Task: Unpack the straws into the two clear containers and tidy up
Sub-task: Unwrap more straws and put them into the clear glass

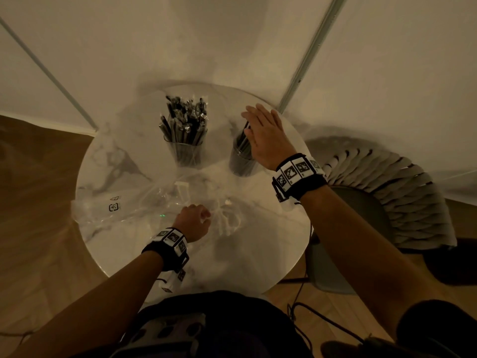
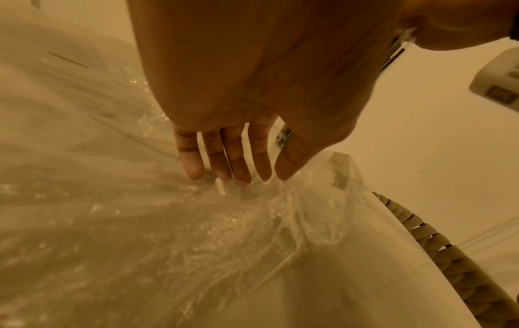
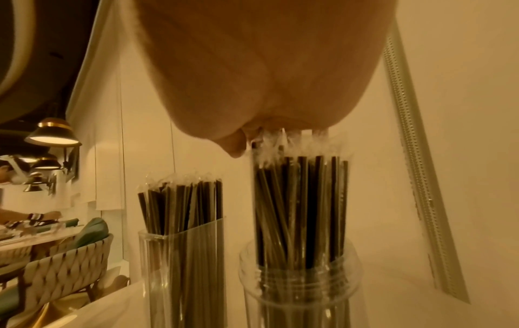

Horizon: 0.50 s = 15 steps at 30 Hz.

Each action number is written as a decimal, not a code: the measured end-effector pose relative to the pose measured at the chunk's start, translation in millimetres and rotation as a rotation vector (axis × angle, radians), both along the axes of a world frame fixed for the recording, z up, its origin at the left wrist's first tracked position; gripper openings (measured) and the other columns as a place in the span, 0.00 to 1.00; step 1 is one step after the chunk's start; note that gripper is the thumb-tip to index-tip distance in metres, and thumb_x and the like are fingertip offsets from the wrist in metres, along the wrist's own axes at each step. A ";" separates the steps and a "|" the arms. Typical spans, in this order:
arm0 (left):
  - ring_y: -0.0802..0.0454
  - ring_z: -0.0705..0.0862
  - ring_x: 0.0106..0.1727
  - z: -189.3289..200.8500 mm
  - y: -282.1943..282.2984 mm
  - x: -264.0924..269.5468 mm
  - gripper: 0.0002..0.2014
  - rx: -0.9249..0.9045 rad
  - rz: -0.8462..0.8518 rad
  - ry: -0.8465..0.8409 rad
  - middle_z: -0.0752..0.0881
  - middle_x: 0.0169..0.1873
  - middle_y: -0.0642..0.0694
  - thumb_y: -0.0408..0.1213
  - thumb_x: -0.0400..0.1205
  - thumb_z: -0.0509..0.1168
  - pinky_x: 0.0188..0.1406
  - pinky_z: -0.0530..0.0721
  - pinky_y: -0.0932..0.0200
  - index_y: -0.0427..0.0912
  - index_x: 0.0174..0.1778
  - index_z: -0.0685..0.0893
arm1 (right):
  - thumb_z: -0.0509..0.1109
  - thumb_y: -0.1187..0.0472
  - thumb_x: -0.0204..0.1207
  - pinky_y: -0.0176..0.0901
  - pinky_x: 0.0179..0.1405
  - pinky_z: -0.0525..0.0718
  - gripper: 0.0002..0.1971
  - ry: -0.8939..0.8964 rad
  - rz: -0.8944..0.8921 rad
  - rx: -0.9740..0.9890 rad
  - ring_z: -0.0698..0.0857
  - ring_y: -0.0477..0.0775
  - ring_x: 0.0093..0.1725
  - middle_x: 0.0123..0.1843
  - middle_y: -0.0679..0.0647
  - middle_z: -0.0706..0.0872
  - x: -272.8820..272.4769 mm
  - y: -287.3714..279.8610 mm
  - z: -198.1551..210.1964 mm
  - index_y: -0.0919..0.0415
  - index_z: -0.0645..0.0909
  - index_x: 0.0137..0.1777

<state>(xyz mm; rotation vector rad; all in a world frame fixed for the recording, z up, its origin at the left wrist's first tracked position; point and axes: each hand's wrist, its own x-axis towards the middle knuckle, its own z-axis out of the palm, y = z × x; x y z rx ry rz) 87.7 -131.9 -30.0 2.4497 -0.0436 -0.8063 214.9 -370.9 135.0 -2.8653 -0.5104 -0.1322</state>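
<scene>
straws are light and springy; the plastic bag [image 1: 144,202] is limp and slippery.
your right hand [image 1: 265,136] lies flat on the right jar's straws [image 3: 300,199]; left hand [image 2: 224,153], fingers straight, touches the film, so bunch it to lift.

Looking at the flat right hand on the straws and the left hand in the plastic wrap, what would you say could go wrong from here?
1. The right hand rests flat on the straws in the round container; an off-centre push could tip it, perhaps against the other container beside it.
2. The plastic wrap hangs over the table edge; as the left hand gathers it, part may slide off.
</scene>
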 end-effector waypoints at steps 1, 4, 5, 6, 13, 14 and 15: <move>0.44 0.83 0.54 -0.1 -0.2 0.0 0.15 -0.003 0.004 -0.004 0.86 0.47 0.50 0.55 0.71 0.59 0.59 0.81 0.47 0.56 0.48 0.83 | 0.52 0.56 0.88 0.62 0.87 0.52 0.23 -0.040 -0.013 0.019 0.57 0.57 0.87 0.86 0.54 0.65 1.0 -0.8 1.0 0.57 0.66 0.82; 0.43 0.83 0.54 2.2 -0.2 -0.7 0.12 -0.003 -0.004 -0.005 0.87 0.47 0.49 0.52 0.72 0.61 0.59 0.81 0.47 0.55 0.48 0.83 | 0.52 0.56 0.89 0.62 0.87 0.54 0.23 -0.094 -0.041 -0.017 0.56 0.56 0.88 0.87 0.52 0.62 3.4 -0.4 -0.5 0.57 0.67 0.82; 0.43 0.83 0.54 2.6 -0.1 -0.7 0.11 -0.002 -0.005 -0.008 0.87 0.47 0.49 0.52 0.73 0.62 0.59 0.81 0.47 0.55 0.48 0.83 | 0.52 0.57 0.88 0.62 0.86 0.55 0.23 -0.076 -0.044 -0.025 0.57 0.56 0.88 0.87 0.53 0.63 4.3 0.1 -3.2 0.59 0.68 0.82; 0.44 0.83 0.54 3.4 -0.3 -0.7 0.11 -0.001 -0.007 -0.008 0.86 0.47 0.49 0.52 0.73 0.62 0.59 0.81 0.47 0.56 0.47 0.83 | 0.53 0.59 0.88 0.60 0.86 0.57 0.23 -0.045 -0.045 -0.014 0.58 0.56 0.87 0.86 0.55 0.65 5.1 0.5 -6.2 0.61 0.69 0.82; 0.42 0.83 0.53 3.0 -1.7 -4.5 0.10 -0.013 0.004 -0.078 0.86 0.49 0.45 0.45 0.77 0.66 0.58 0.82 0.46 0.50 0.51 0.85 | 0.58 0.63 0.84 0.56 0.87 0.56 0.23 -0.040 -0.060 -0.045 0.62 0.60 0.86 0.81 0.59 0.73 0.2 5.4 -19.1 0.67 0.73 0.78; 0.41 0.83 0.53 3.1 -2.5 -5.4 0.09 -0.019 0.013 -0.096 0.85 0.49 0.44 0.43 0.77 0.67 0.58 0.82 0.47 0.48 0.52 0.85 | 0.57 0.62 0.84 0.58 0.87 0.55 0.22 -0.054 -0.052 -0.049 0.62 0.59 0.86 0.80 0.58 0.74 -2.2 6.6 -19.9 0.65 0.74 0.77; 0.41 0.83 0.53 2.9 -2.9 -6.3 0.09 -0.024 0.023 -0.113 0.85 0.50 0.43 0.42 0.78 0.67 0.58 0.81 0.48 0.47 0.52 0.85 | 0.56 0.60 0.85 0.59 0.87 0.55 0.22 -0.064 -0.050 -0.035 0.62 0.59 0.86 0.80 0.57 0.75 -3.6 7.5 -19.7 0.63 0.74 0.77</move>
